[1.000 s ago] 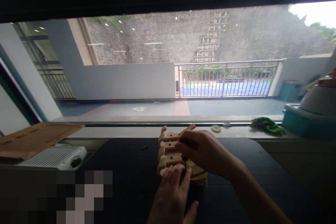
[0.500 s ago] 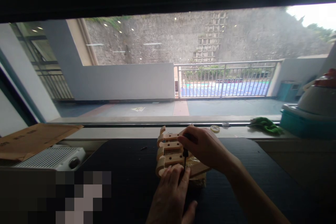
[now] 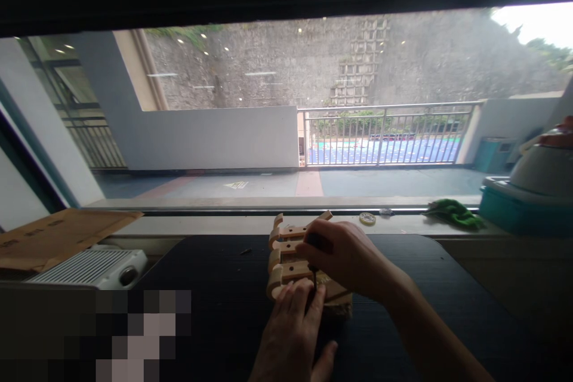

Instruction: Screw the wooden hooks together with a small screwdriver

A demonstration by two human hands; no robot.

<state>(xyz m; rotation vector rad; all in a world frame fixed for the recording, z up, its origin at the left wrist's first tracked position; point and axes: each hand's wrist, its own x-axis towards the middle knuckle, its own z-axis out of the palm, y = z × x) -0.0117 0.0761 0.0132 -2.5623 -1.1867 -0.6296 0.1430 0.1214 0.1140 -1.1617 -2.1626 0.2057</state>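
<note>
My right hand (image 3: pixel 333 250) is closed round the dark handle of a screwdriver (image 3: pixel 314 277), its thin shaft pointing down at a wooden piece. The tip is hidden among my left fingers. My left hand (image 3: pixel 293 322) lies stretched out over the near end of the work, fingertips on the wood beside the shaft and thumb apart. Beneath both hands is a light wooden assembly (image 3: pixel 290 269), with several parallel holed strips and curled, rounded ends on the left. It rests on a rough-sided block (image 3: pixel 338 310), and my right hand hides part of it.
A dark table (image 3: pixel 201 304) carries a small dark screw-like piece (image 3: pixel 246 251). Along the window sill lie a tape roll (image 3: pixel 367 219), a green cloth (image 3: pixel 454 215) and a teal box (image 3: pixel 510 206). Cardboard (image 3: pixel 62 236) and a white slatted appliance (image 3: pixel 94 268) stand at left.
My right hand has turned and shifted slightly left with the screwdriver. A wooden strip's end behind it now shows more. My left hand stays in place.
</note>
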